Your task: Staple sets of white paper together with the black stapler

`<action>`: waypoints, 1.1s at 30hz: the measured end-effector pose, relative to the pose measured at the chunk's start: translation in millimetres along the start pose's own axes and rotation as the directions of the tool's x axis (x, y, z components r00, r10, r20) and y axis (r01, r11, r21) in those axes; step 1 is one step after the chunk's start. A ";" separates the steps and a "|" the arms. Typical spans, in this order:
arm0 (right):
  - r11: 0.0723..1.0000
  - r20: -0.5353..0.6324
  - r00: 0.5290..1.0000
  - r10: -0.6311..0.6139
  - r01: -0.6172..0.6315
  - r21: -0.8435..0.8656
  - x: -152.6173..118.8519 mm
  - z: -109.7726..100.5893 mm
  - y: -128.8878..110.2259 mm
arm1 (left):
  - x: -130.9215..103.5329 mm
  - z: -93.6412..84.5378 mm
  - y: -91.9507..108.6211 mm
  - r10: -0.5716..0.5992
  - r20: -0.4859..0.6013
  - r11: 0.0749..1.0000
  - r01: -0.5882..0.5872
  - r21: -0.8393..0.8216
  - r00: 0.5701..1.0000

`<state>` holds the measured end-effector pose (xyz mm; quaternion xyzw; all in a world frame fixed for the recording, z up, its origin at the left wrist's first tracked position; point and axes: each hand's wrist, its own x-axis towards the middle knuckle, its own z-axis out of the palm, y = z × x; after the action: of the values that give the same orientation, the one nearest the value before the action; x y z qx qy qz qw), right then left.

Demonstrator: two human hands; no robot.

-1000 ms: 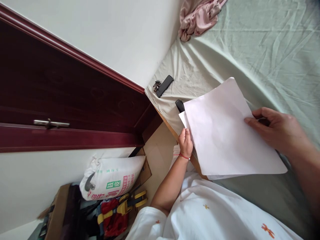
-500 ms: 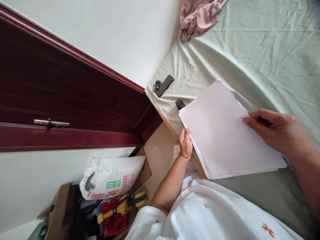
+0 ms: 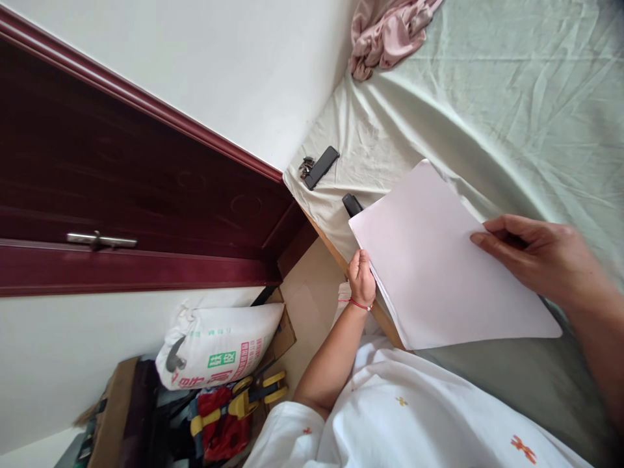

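Evidently the white paper [image 3: 448,276] sits at the middle of the dial, lying near flat over the green cloth [image 3: 531,117], with layered edges along its left side showing more than one sheet. Whether it rests on the cloth or is held slightly above it, I cannot tell. Gripping it at 9 and 3 o'clock seems a sensible way to stop the sheets fanning out or sagging.

At 9 o'clock the left hand [image 3: 361,283] is curled almost closed around the edge, its fingers pressed together; what lies underneath is hidden. At 3 o'clock the right hand [image 3: 541,253] makes a narrow pinch, thumb on top and forefinger at the rim, with a small hollow behind the tips; how firmly it presses does not show.

Towards 10 o'clock a dark object [image 3: 351,205] is partly covered by the paper, and a black bar [image 3: 323,167] lies farther out beside some metal pieces [image 3: 306,167], presumably set aside within reach.
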<state>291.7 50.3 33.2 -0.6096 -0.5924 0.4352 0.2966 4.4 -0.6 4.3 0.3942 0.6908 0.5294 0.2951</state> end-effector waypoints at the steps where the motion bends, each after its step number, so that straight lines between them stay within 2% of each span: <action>1: 1.000 0.006 1.000 0.008 -0.008 0.004 -0.5 -0.3 -0.3 | 0.2 -0.1 -1.0 0.002 0.003 1.000 -0.002 -0.002 1.000; 12: 1.000 0.064 0.998 0.029 -0.029 0.000 -1.3 -1.9 -5.9 | 0.8 -2.4 -1.0 0.053 0.067 0.998 -0.055 0.040 0.996; 18: 0.997 0.072 0.995 0.069 -0.070 0.022 -1.0 -1.4 -4.3 | 0.4 -1.8 0.2 0.055 0.061 0.998 -0.057 0.038 0.997; 25: 0.998 0.082 0.995 0.055 -0.054 -0.011 0.8 0.0 -3.8 | 1.0 -2.1 -0.7 0.061 0.056 0.994 -0.066 0.088 0.997; 27: 1.000 0.053 0.998 0.018 -0.017 -0.024 2.4 2.1 -2.2 | 1.4 -2.3 -1.4 0.071 0.043 0.991 -0.076 0.113 0.997; 29: 0.996 -0.020 0.997 -0.076 0.075 -0.046 4.4 4.8 0.3 | 1.7 -2.4 -1.4 0.074 0.025 0.990 -0.077 0.121 0.997; 31: 0.982 -0.092 0.979 -0.180 0.173 -0.078 5.7 7.0 2.4 | 1.8 -2.8 -0.2 0.047 0.015 0.996 -0.048 0.078 0.999; 33: 0.971 -0.136 0.963 -0.232 0.220 -0.099 5.7 7.7 2.9 | 2.1 -4.1 2.5 -0.005 0.012 1.000 0.005 -0.008 1.000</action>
<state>285.8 54.4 26.2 -0.5802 -0.6522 0.3276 0.3616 0.5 -0.5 7.8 0.3946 0.6879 0.5290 0.3021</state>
